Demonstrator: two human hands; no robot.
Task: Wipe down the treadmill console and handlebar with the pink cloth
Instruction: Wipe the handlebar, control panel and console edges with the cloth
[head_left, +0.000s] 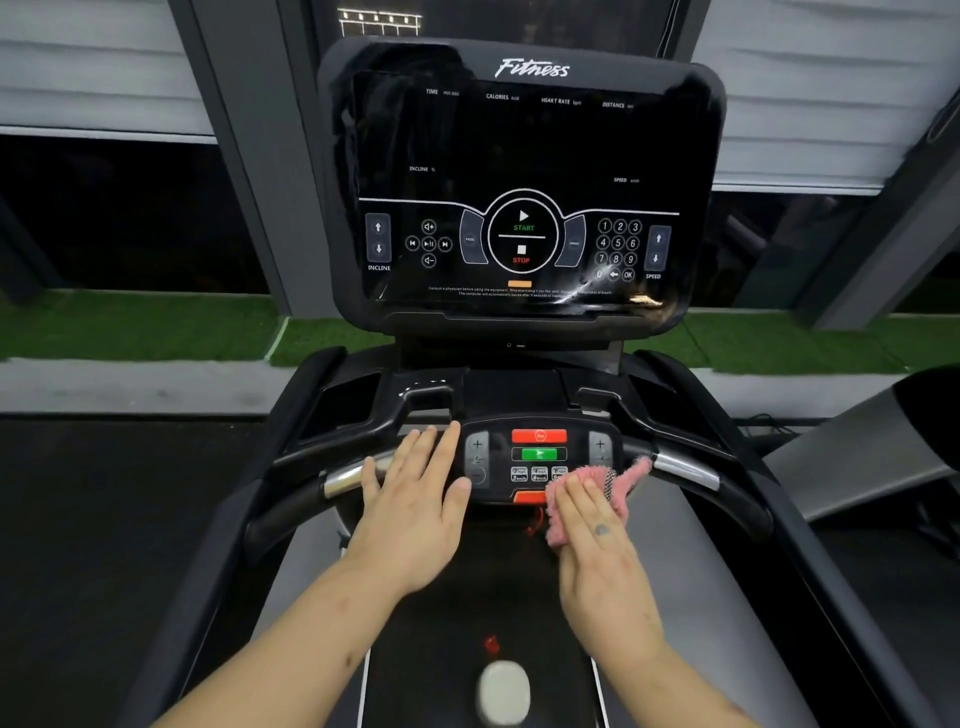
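Straight-fingered right hand (597, 540) presses a fluffy pink cloth (582, 475) onto the lower right of the black handlebar button panel (540, 457), seemingly wiping, while the flat, empty left hand (415, 499) rests just left of it, likely bracing.

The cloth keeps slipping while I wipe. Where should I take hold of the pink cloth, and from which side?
Probably the loose corner of the pink cloth that sticks out past the fingertips of the right hand, toward the right handlebar. Pinch it from the right and above: the rest lies pressed flat under the straight fingers on the button panel.
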